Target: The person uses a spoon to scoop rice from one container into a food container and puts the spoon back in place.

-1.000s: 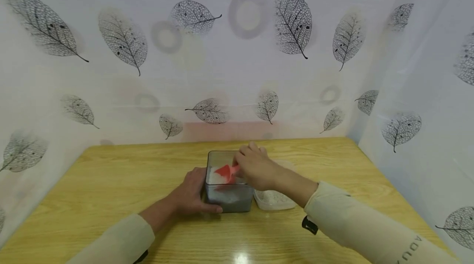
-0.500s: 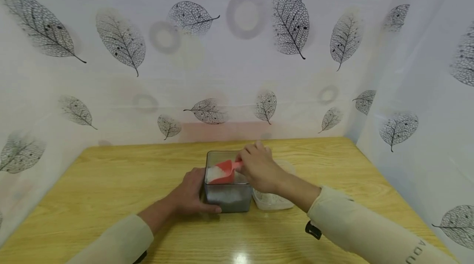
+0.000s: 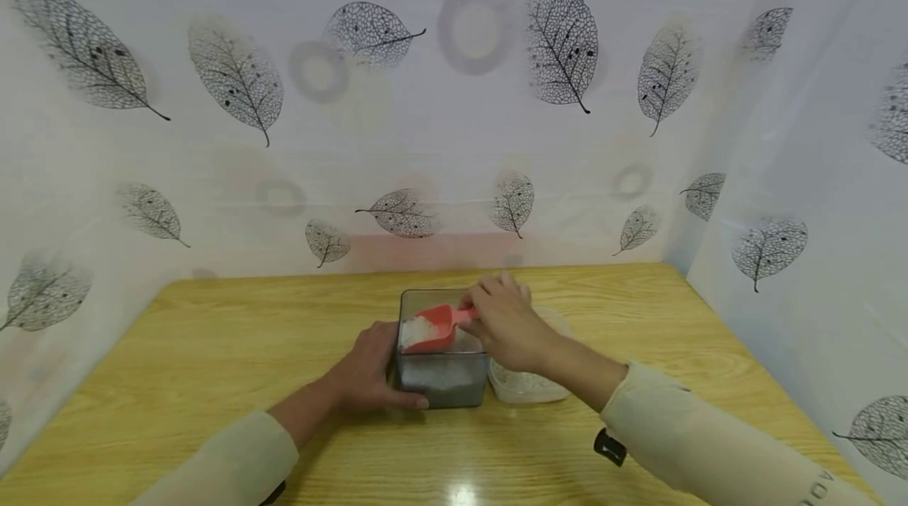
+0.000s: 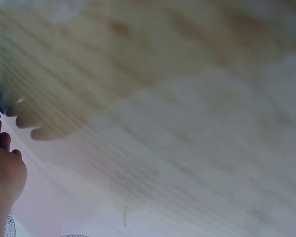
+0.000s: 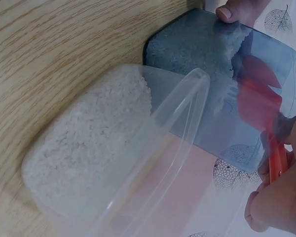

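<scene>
A red scoop heaped with white rice is inside the mouth of a smoky see-through bin. My right hand pinches the scoop's handle from the right. Against the bin's left side rests my left hand, thumb along the front wall and fingers around the far side. More rice fills the lower part of the bin, seen through its wall in the right wrist view. Right beside the bin stands a clear plastic tub with rice in it, partly hidden under my right forearm.
A wood-grain table carries both containers. Behind it and to the right hangs a pale curtain printed with leaves. The table's back edge lies a short way beyond the bin.
The scoop has tipped from mouth-down in the rice to level, now loaded, and risen slightly. My right hand has shifted a little to the right; my left hand stays on the bin.
</scene>
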Tool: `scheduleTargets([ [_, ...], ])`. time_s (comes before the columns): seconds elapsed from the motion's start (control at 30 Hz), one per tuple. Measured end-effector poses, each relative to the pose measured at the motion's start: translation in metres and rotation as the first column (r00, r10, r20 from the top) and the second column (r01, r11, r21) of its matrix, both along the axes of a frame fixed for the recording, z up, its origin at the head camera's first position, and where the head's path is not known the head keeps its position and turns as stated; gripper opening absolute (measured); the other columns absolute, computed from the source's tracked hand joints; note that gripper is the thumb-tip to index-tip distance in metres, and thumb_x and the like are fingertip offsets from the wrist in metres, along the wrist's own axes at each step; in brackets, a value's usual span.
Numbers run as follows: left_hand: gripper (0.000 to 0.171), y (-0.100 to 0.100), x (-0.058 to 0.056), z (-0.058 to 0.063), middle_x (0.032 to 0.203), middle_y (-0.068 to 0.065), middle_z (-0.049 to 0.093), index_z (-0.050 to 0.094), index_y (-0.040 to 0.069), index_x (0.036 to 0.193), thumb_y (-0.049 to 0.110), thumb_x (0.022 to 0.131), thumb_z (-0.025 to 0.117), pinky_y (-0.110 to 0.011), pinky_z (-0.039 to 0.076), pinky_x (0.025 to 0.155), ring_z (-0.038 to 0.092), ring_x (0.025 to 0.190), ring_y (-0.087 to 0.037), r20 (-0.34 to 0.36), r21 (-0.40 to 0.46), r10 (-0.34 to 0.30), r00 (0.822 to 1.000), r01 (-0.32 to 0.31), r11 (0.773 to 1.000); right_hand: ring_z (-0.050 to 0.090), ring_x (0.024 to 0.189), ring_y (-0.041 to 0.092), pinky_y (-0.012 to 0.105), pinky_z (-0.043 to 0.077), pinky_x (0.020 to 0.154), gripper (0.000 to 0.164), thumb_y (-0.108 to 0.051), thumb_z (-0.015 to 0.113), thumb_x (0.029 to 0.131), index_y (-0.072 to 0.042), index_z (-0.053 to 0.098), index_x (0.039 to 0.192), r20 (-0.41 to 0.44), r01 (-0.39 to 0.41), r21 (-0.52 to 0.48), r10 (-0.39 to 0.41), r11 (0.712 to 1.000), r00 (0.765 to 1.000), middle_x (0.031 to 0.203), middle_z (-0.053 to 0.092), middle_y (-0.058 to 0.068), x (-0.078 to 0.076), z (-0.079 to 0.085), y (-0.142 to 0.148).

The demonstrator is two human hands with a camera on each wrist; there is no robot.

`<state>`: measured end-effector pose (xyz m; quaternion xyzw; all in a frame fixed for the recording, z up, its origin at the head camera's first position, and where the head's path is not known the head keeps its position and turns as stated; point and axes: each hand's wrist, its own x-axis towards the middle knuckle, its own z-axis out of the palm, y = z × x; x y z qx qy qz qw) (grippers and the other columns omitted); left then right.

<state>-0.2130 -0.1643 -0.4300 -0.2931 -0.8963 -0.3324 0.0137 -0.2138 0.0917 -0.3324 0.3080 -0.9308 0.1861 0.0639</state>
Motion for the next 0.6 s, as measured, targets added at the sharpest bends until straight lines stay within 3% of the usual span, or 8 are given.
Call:
scheduleTargets([
  [0.6, 0.093, 0.001, -0.001, -0.004, 0.126, 0.013, 0.057, 0.047, 0.027, 0.138, 0.071, 0.063, 0.081, -0.049, 0.038, 0.104, 0.048, 0.113, -0.011, -0.027, -0.005, 0.008, 1.000, -0.008, 1.000, 0.043, 0.102, 0.025, 0.040, 0.029, 0.082, 0.023, -0.025, 0.062, 0.097, -0.009, 0.062, 0.113, 0.008, 0.005, -0.121, -0.004, 0.993, 1.000, 0.113, 0.059, 0.006, -0.001, -0.002, 0.027],
])
